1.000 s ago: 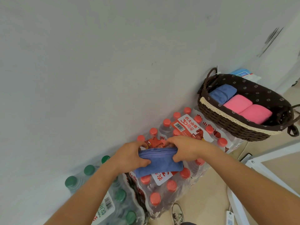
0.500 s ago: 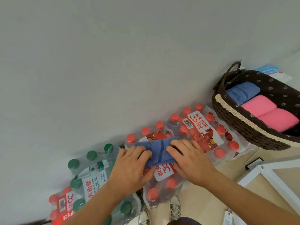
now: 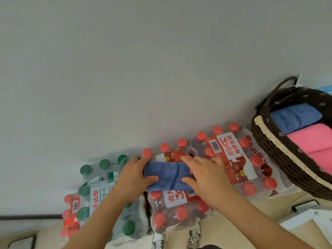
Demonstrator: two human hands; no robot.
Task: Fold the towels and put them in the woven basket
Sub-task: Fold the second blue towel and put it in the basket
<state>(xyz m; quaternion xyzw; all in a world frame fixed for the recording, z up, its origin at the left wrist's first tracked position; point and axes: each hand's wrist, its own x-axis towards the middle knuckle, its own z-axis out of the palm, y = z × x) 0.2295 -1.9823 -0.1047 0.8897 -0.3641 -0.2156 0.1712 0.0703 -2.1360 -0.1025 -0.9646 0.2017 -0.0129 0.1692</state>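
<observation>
Both hands work palm-down as I watch, left hand (image 3: pixel 132 177) and right hand (image 3: pixel 208 178), fingers and thumbs gripping opposite ends of the folded blue towel (image 3: pixel 168 175) lying on the bottle pack (image 3: pixel 179 211) left of the woven basket (image 3: pixel 269 134).

Blue towel (image 3: pixel 168 175), earlier a looser sheet pinched by its top edge, now a compact folded bundle on the red-capped bottle pack (image 3: pixel 179 205), left hand (image 3: pixel 133 178) and right hand (image 3: pixel 206 178) now clasping its ends
</observation>
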